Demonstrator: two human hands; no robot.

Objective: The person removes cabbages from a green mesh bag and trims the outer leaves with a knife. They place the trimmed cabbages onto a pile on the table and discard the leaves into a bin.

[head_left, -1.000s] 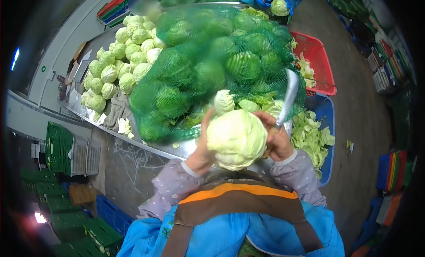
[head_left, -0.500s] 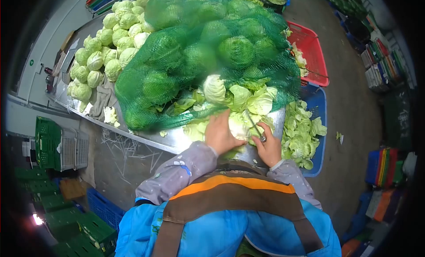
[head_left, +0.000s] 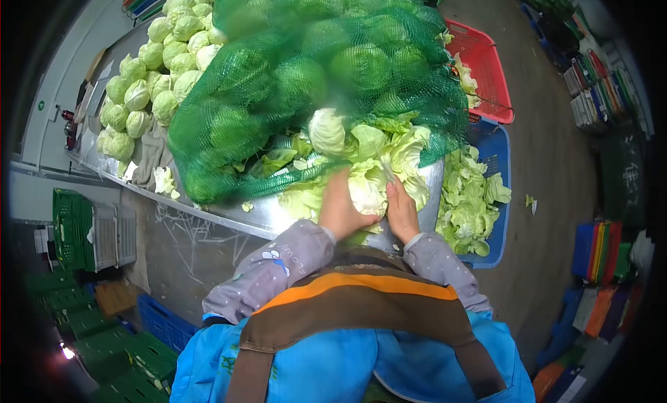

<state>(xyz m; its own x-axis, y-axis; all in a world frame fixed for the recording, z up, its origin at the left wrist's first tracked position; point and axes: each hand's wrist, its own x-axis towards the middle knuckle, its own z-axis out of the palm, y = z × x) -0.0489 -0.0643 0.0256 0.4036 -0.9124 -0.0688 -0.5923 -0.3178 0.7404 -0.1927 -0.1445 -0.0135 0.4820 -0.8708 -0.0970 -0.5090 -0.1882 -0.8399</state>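
Just right of frame centre, a cabbage (head_left: 366, 196) is held at its left by the left hand (head_left: 340, 212); the right hand (head_left: 402, 212) is placed at its right, its grip too obscured to tell.

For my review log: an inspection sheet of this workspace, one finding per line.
Surface: metal table, mostly covered.
Job's things: pale cabbage near the table edge; green net bag of cabbages beyond; unbagged cabbages piled left.
Clutter: loose leaves around the cabbage; grey cloth by the pile; pale strips on the floor.
Hands: left hand holds the cabbage; right hand close on its right, grip unclear.
Cables: nothing seen.
Surroundings: red crate, leaf-filled blue crate at right.
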